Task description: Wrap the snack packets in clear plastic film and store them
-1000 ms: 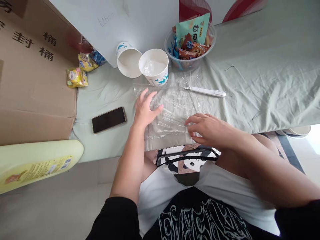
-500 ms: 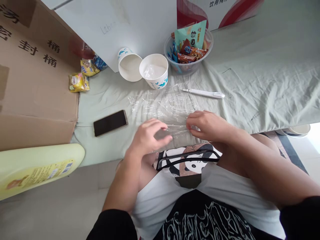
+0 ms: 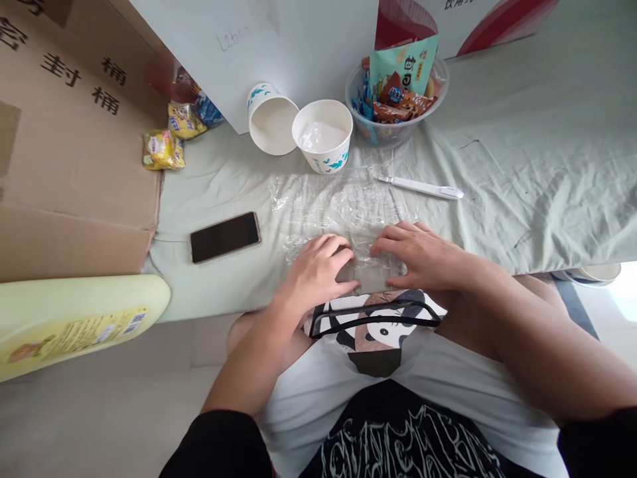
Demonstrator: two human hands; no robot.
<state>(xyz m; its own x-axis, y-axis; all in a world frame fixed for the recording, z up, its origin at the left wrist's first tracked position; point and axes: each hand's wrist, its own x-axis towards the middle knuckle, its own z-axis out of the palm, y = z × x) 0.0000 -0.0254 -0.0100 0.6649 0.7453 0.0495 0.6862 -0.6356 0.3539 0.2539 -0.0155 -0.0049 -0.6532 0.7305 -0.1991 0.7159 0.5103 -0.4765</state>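
A crinkled sheet of clear plastic film [image 3: 343,202] lies on the pale green cloth [image 3: 522,166] near the table's front edge. My left hand [image 3: 318,269] and my right hand [image 3: 418,255] rest side by side on the film's near edge, fingers curled and pinching it. Beyond the film stand two white paper bowls: one upright [image 3: 323,135] with clear film inside, one tipped on its side [image 3: 271,119]. A white pen-like tool [image 3: 421,188] lies to the film's right.
A black phone [image 3: 225,236] lies left of the film. A clear bowl of snack packets [image 3: 398,99] stands at the back. A cardboard box [image 3: 70,133] with yellow packets [image 3: 163,149] beside it fills the left. A pale yellow object [image 3: 74,325] lies at the lower left.
My left hand has come back from the film's far left part to its near edge, beside my right hand. The film's near part has been gathered in closer.
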